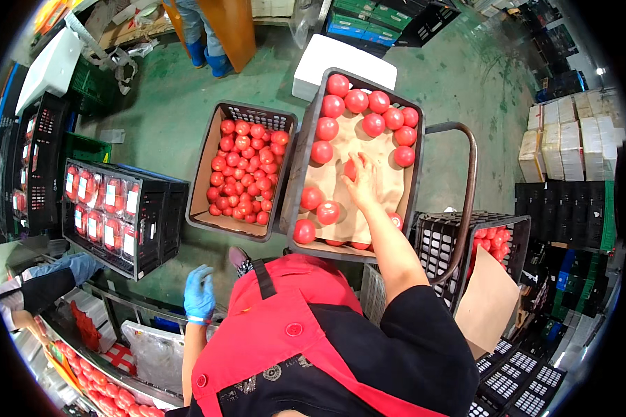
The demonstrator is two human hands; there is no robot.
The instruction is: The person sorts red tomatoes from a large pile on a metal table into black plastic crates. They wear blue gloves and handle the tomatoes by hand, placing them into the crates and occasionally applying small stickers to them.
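My bare right hand (364, 182) reaches into a black plastic crate (418, 172) lined with brown paper (339, 182). Its fingers curl around a red tomato (349, 170), partly hidden by the hand. More tomatoes lie along the crate's far side and sides, with a few at the near left, such as a large tomato (328, 212). My left hand (199, 293), in a blue glove, hangs beside my body with no object in it. To the left of the crate stands a second black crate (194, 208) of smaller tomatoes (245, 172), also paper-lined.
A curved metal handle (472, 172) rises right of the crate, near another tomato crate (438, 245) with a paper sheet (488, 302). A white foam box (352, 57) sits behind. Packed tomatoes fill a crate (159, 213) at left. Two other people are partly visible, one in blue boots (218, 63).
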